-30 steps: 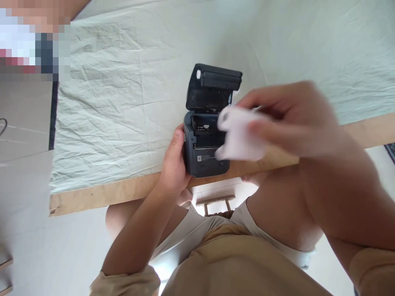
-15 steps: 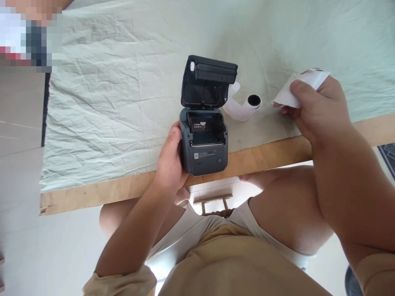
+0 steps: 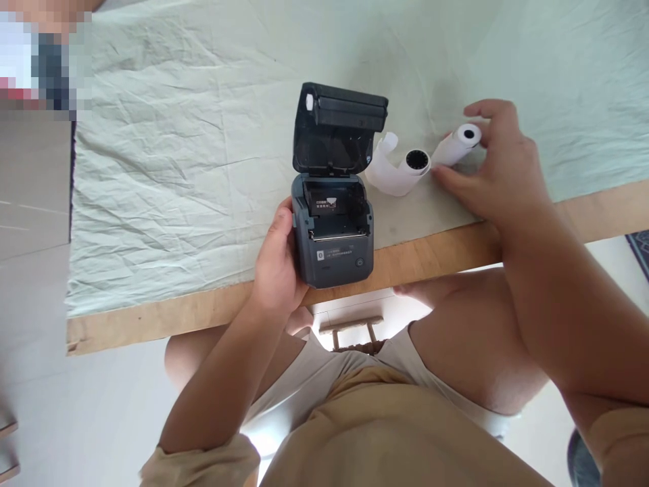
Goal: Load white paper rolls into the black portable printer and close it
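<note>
I hold the printer (image 3: 337, 260) with the left hand (image 3: 276, 264). Hand state: closed against the left side wall, thumb along that side. The printer is positioned over the near edge of the worktop (image 3: 167, 318), its front panel above the bare wooden strip. I cannot tell whether its base is resting or raised.

The lid (image 3: 339, 115) is open and tilted back toward the far edge. The compartment (image 3: 337, 211) is exposed; a printed label shows on its inner wall. A round button (image 3: 359, 262) is located at the right of the front panel.

I position the right hand (image 3: 512, 169) at the small-core roll (image 3: 453, 149), nearer the right edge than the printer. Hand state: wide, thumb on the near side, index finger extended on the far side. I cannot tell how firmly it touches the roll.

The wide-core roll (image 3: 416, 162) lies between the printer and the small-core roll. Its loose paper strip (image 3: 388, 179) curves toward the lid. Both rolls are on the pale cloth (image 3: 177, 135), back from the near edge.
</note>
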